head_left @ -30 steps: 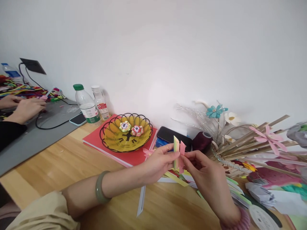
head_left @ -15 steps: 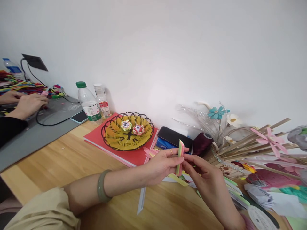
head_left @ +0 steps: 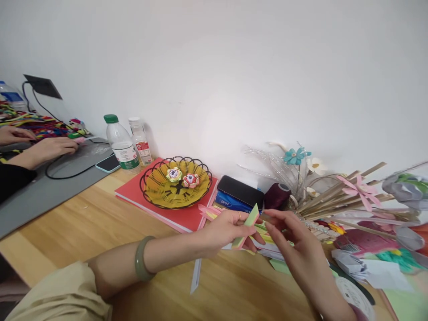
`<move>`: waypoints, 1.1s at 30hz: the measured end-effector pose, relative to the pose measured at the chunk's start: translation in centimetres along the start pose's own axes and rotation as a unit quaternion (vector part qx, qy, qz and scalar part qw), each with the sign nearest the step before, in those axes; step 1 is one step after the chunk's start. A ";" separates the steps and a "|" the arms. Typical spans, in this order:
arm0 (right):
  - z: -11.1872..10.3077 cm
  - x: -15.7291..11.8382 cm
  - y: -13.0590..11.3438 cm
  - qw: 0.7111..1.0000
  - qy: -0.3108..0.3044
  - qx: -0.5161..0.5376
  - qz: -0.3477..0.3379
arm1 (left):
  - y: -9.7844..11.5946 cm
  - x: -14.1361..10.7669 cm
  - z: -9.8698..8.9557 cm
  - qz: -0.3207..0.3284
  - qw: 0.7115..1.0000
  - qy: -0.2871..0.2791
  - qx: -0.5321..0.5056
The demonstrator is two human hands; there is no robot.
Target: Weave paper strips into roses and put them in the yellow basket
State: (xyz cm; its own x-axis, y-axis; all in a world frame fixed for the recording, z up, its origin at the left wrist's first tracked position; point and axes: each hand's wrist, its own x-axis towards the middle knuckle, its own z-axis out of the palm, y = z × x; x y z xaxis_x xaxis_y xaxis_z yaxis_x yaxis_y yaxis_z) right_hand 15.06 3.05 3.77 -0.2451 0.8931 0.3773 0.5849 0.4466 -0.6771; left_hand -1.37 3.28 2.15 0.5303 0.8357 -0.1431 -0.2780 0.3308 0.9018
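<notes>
Between thumb and fingers, my left hand [head_left: 227, 232] pinches a folded paper strip [head_left: 246, 226], light green with pink edges, tilted to the right. My right hand [head_left: 292, 236] is just right of it, thumb and fingertips apart, with nothing visible between them. Beneath and behind the hands lie more paper strips [head_left: 265, 232] in green, yellow and white. Pink folded pieces [head_left: 207, 211] lie behind my left wrist. A yellow woven basket [head_left: 158, 196] with a black looped rim holds two small folded paper flowers [head_left: 191, 180].
The basket stands on a red book [head_left: 129, 187]. Bottles [head_left: 124, 149] and a phone [head_left: 108, 164] are at left, beside another person's hands [head_left: 55, 147]. Behind my hands lies a black phone [head_left: 240, 189] on a blue packet. Sticks and craft flowers [head_left: 359, 191] crowd the right.
My right hand has come off the strip and moved slightly right. The strip has tilted and turned its green face to view in my left hand. The view has shifted slightly.
</notes>
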 end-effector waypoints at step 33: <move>-1.8 -3.6 -0.7 0.988 -0.142 0.060 0.000 | 0.1 -1.6 -0.1 -0.114 0.949 -0.232 0.180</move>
State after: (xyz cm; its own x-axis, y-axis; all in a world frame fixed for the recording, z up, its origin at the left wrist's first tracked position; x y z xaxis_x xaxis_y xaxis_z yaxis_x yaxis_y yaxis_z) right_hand 16.89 -0.54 4.00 -0.4620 0.8646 0.1975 0.4934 0.4356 -0.7528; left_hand -2.37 2.02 2.47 0.8625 0.4497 -0.2321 0.1337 0.2398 0.9616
